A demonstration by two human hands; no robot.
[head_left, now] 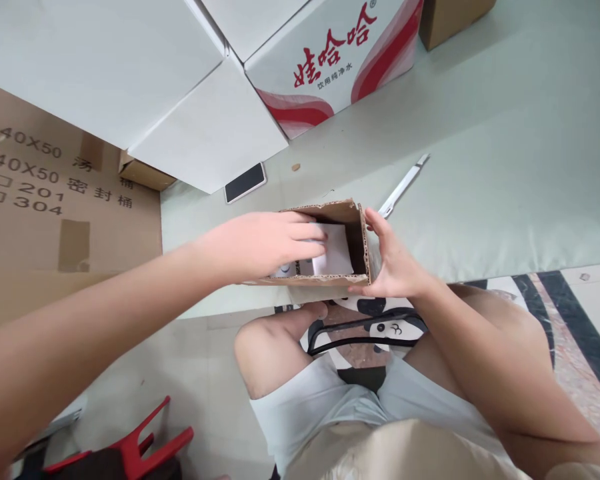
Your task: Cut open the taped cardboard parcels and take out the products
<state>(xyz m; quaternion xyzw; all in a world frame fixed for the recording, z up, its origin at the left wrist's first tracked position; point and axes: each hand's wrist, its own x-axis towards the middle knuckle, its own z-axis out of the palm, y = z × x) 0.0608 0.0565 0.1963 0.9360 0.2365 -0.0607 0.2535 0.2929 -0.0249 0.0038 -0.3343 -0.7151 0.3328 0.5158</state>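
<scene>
At centre frame, an open cardboard box point(339, 212) is gripped at its right end by the right hand point(394, 261); inside, a white carton point(336, 252) is touched by the left hand point(263, 245), its grip unclear.

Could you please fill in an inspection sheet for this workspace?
Surface: pale green tabletop, smooth.
Things in hand: open cardboard box with a small white box inside.
Clutter: cutter, phone-like slab and small brown piece, all beyond the open cardboard box.
Hands: left hand reaches inside, at the small white box, grip unclear; right hand holds the open cardboard box's right end.
Cables: nothing seen.
Surroundings: stacked white boxes, printed white box, large brown carton, red frame.
</scene>
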